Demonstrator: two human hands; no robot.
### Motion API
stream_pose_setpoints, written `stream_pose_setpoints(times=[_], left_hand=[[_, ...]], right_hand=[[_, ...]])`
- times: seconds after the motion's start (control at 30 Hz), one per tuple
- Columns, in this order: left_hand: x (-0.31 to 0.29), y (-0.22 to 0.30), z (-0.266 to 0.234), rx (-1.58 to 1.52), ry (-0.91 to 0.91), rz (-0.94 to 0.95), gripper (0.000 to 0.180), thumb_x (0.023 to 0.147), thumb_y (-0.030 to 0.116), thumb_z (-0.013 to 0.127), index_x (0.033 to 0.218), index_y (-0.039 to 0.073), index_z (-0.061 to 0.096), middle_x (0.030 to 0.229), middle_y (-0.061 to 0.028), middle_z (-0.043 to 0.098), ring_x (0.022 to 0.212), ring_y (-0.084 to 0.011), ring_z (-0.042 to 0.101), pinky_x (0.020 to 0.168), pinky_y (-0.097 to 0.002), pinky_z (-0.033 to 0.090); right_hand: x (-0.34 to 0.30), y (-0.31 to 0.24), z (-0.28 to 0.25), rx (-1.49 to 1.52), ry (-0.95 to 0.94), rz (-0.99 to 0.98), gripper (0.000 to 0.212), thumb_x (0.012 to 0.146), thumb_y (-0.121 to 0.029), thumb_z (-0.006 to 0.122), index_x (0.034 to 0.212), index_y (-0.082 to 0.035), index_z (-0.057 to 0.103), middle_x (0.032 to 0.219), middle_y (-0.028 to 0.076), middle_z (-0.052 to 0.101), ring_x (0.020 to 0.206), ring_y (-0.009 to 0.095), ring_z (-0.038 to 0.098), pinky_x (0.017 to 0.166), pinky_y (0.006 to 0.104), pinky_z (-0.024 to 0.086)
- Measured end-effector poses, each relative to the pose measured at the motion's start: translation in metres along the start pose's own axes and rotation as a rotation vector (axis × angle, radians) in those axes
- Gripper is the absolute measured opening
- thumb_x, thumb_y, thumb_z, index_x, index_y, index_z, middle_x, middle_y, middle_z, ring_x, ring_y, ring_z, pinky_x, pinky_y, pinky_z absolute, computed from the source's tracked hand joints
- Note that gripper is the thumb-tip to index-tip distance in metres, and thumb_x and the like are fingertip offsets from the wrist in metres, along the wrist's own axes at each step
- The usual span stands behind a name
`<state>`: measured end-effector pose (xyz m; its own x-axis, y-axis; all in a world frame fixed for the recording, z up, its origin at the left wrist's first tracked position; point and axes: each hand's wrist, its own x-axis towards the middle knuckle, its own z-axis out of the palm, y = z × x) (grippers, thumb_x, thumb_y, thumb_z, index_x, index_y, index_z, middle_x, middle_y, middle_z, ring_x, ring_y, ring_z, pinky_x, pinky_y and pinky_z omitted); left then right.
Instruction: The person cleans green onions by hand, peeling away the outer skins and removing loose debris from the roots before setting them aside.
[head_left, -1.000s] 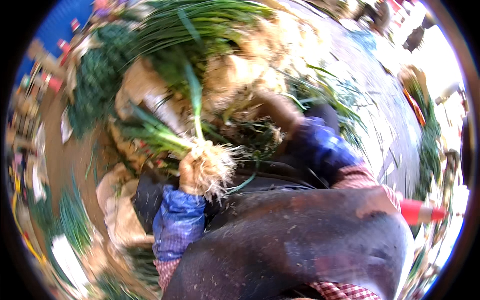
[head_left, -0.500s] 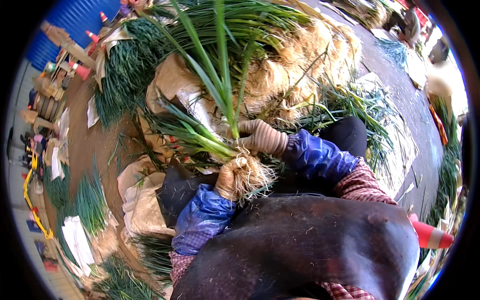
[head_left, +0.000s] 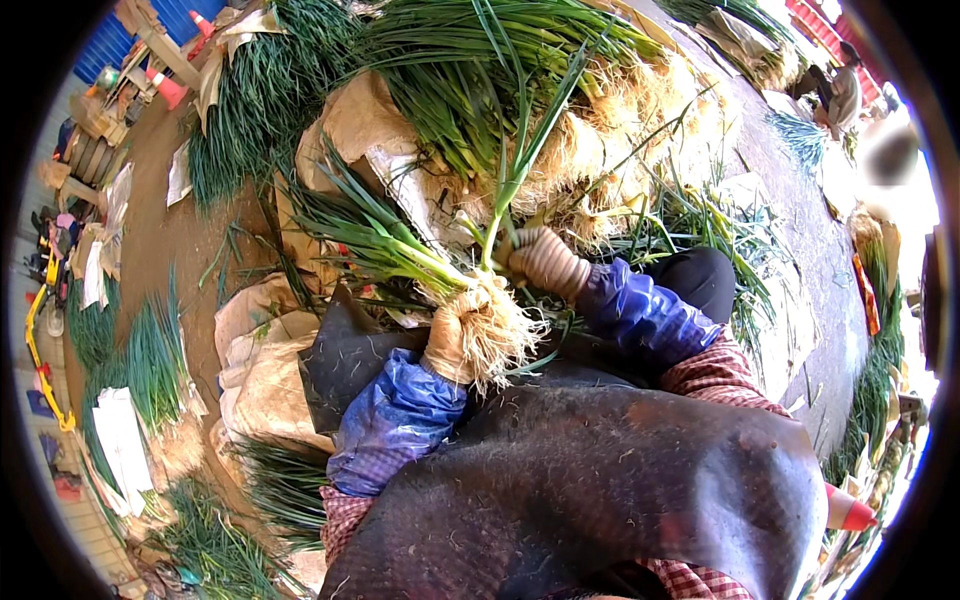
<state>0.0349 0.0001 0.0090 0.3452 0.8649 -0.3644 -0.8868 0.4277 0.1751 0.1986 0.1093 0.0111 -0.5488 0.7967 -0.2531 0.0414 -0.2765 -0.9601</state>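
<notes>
My left hand [head_left: 455, 335], in a tan work glove, is closed around the lower ends of a bunch of green onions [head_left: 405, 250]. Their pale, stringy roots [head_left: 505, 340] spill out beside the fist, and the leaves fan toward the upper left. My right hand [head_left: 548, 262], in a dirty knit glove, is closed in a pinch at the lower stem of a single green onion [head_left: 510, 190]. That one stands nearly upright, its base by the bunch's roots. The right fingertips are partly hidden behind the stem.
Beyond my hands lies a large heap of green onions [head_left: 470, 90], roots to the right. Loose leaves [head_left: 735, 245] lie on the right. More bundles [head_left: 265, 110] and brown paper sacks [head_left: 270, 375] are on the left. A dark apron [head_left: 580, 480] covers my lap; a traffic cone [head_left: 848, 508] stands at right.
My right hand has shifted a little to the right and up. The single green onion now leans right where it stood leaning left. The left hand keeps its hold on the bunch.
</notes>
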Motion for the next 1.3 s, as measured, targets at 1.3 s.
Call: stream_pose_setpoints(times=[1.3], left_hand=[[0.005, 0.019, -0.009, 0.174, -0.064, 0.035, 0.046, 0.080, -0.003, 0.055, 0.126, 0.000, 0.049, 0.104, -0.0160, 0.061, 0.091, -0.0268, 0.063, 0.080, -0.0400, 0.055]], right_hand=[[0.026, -0.031, 0.001, 0.417, -0.347, 0.012, 0.044, 0.078, -0.013, 0.072, 0.118, -0.003, 0.057, 0.103, 0.010, 0.066, 0.092, 0.019, 0.065, 0.083, 0.0305, 0.051]])
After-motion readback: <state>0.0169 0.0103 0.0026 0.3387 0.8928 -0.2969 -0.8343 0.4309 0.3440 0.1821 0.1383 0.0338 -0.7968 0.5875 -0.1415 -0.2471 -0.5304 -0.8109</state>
